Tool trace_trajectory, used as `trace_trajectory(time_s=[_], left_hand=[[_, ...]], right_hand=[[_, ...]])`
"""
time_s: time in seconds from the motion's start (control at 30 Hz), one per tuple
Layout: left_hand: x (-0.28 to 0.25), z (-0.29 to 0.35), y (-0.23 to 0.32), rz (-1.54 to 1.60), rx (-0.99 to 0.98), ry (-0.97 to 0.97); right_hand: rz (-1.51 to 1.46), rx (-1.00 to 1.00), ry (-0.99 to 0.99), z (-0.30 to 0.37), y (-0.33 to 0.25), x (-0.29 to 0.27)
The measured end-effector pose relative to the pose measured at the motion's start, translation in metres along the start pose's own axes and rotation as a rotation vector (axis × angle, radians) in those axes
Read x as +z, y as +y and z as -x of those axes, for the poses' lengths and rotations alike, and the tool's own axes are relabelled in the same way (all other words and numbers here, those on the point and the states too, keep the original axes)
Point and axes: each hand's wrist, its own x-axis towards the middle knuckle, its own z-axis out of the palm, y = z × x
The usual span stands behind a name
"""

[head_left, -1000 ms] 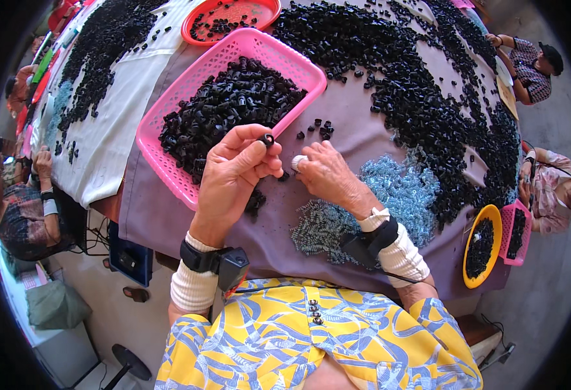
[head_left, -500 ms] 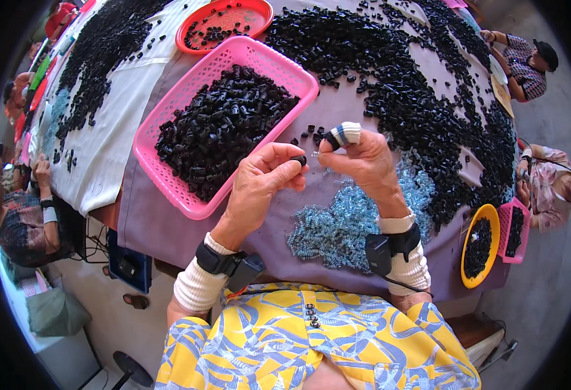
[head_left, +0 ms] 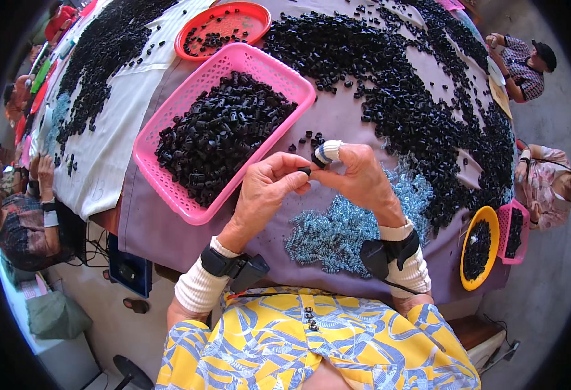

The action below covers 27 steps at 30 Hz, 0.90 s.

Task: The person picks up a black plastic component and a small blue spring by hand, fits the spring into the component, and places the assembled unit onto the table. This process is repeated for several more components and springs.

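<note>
My left hand point(head_left: 263, 194) pinches a small black plastic part point(head_left: 305, 171) between thumb and fingertips. Right against it are the fingertips of my right hand point(head_left: 365, 177), closed in a pinch, with a striped white-and-blue cover on one finger. What that pinch holds is hidden at the meeting point. Below my right hand lies a heap of small, clear bluish coil springs point(head_left: 334, 237). Just beyond my fingers sit several loose black parts point(head_left: 309, 138). A pink basket point(head_left: 144, 156) filled with similar black parts stands to the left of my hands.
A red tray point(head_left: 259, 32) with scattered black parts is behind the basket. Black parts point(head_left: 396, 97) spread widely across the cloth. At the right edge are a yellow bowl point(head_left: 494, 227) and another pink basket point(head_left: 523, 227). Other people point(head_left: 533, 68) sit around the table.
My right hand has moved left and slightly down, bringing its fingertips to the black part. The tiny clear spring seen at them earlier is now hidden. My left hand keeps its pinch.
</note>
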Motion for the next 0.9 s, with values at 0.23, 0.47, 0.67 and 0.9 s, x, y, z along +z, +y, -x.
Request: trace_trajectory(time_s=[0.23,0.47,0.67,0.9], left_hand=[[-0.001,0.004,-0.015,-0.006,-0.067,-0.117],[0.008,0.002,-0.012,-0.212,-0.017,-0.104],[0.01,0.0,-0.008,-0.269,-0.021,-0.104],[0.011,-0.001,-0.01,-0.05,-0.02,-0.065]], right_hand=[[-0.074,0.074,-0.063,0.015,0.015,0.0],[-0.037,0.03,-0.099,0.014,0.014,-0.006],[-0.023,0.064,-0.073,0.01,0.007,-0.014],[-0.217,0.146,-0.093,0.009,0.015,-0.01]])
